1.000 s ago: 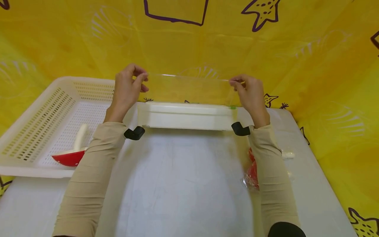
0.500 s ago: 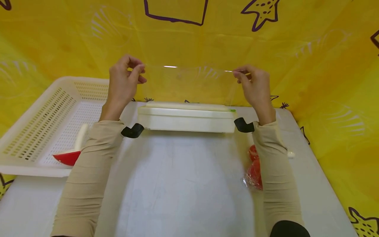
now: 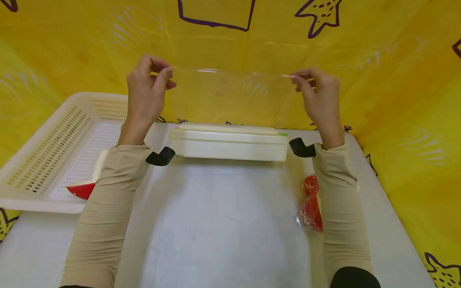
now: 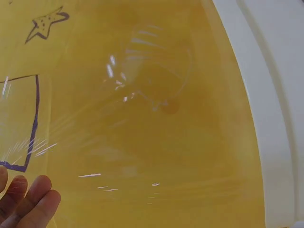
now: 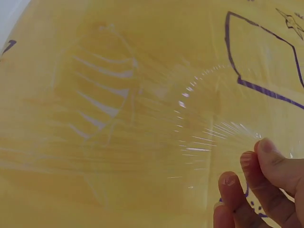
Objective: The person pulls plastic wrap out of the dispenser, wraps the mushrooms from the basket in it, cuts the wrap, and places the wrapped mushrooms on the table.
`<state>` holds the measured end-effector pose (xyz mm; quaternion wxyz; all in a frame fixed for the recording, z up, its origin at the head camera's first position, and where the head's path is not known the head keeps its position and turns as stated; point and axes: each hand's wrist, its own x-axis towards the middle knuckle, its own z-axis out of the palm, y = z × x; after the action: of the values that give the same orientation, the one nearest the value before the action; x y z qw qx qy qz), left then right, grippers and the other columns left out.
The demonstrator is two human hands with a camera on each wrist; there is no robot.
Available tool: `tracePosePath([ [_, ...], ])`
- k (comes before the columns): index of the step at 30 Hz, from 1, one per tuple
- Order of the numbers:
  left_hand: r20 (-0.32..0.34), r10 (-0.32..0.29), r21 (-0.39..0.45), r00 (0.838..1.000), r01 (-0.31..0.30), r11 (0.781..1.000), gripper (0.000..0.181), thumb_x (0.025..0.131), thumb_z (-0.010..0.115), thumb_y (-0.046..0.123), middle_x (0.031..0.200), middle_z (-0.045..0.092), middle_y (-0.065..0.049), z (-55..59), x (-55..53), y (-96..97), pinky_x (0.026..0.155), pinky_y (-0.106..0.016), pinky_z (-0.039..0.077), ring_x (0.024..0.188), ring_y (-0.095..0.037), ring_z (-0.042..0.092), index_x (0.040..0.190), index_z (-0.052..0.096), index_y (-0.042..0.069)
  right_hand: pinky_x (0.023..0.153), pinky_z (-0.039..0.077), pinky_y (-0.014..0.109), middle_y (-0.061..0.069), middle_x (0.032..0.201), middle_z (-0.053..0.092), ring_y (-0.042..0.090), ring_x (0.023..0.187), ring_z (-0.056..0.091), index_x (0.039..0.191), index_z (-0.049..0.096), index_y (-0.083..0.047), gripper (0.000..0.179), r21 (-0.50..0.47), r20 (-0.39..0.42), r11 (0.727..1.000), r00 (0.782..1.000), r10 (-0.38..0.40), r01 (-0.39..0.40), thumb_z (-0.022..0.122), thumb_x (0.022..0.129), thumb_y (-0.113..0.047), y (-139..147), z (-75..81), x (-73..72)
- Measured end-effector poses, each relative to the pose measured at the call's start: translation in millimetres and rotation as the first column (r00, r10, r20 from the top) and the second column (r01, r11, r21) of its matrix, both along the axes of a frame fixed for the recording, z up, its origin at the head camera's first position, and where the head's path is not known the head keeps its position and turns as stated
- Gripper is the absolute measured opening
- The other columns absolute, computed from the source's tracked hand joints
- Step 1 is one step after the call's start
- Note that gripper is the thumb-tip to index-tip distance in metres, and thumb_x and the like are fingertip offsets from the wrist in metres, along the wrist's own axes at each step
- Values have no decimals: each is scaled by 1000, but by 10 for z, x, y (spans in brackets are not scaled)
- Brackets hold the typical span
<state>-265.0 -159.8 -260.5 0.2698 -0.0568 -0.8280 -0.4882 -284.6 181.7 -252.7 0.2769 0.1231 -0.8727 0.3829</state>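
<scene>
A clear sheet of plastic wrap (image 3: 230, 96) stretches upward from a long white wrap dispenser (image 3: 230, 146) at the back of the table. My left hand (image 3: 145, 94) pinches its upper left corner between thumb and fingers. At the upper right corner, my right hand (image 3: 320, 98) pinches the film the same way. In the left wrist view, the left fingers (image 4: 40, 199) show at the lower left, with the taut film running to the dispenser's edge. Crease lines fan out from the right fingertips (image 5: 249, 161) in the right wrist view.
On the left stands a white perforated basket (image 3: 39, 206) holding a red-and-white object (image 3: 82, 190), partly hidden by my left sleeve. Red pieces in clear wrap (image 3: 311, 212) lie beside my right sleeve. A yellow patterned cloth (image 3: 230, 44) hangs behind the white table (image 3: 227, 224).
Both hands have risen and moved slightly apart, drawing a longer stretch of film up from the dispenser. The dispenser has tipped or shifted slightly. More of the red wrapped pieces shows beside the right sleeve.
</scene>
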Motion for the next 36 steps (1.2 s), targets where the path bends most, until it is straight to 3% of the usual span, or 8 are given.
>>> tracePosePath([
  [16,-122,47,39,991,-43,998,16,99,59,14,89,54,16,58,-6,49,86,-18,55,79,0,65,108,61,1,74,49,10,16,103,73,-6,70,57,107,73,0,24,-38,-46,999,999,-24,22,62,97,-20,-2,138,31],
  [26,-105,34,64,994,-27,998,16,98,61,15,91,56,15,94,102,48,88,-19,54,79,-1,65,108,63,4,71,49,12,7,98,72,-3,70,59,107,73,-2,23,-67,-21,998,1000,-13,12,63,96,-20,13,157,88],
  [32,-130,42,73,991,-33,997,13,98,61,14,89,56,15,109,96,69,87,-19,55,79,-1,65,106,63,4,70,49,11,7,98,73,-5,69,60,107,74,-2,24,-74,-28,997,1000,-9,7,64,96,-21,9,178,73],
  [36,-123,51,49,991,-46,998,18,99,59,13,92,56,12,119,89,70,90,-20,54,82,-2,66,110,62,-1,69,49,12,0,94,72,-4,68,60,107,74,-2,23,-99,-21,995,1000,-16,14,64,96,-19,3,170,48],
])
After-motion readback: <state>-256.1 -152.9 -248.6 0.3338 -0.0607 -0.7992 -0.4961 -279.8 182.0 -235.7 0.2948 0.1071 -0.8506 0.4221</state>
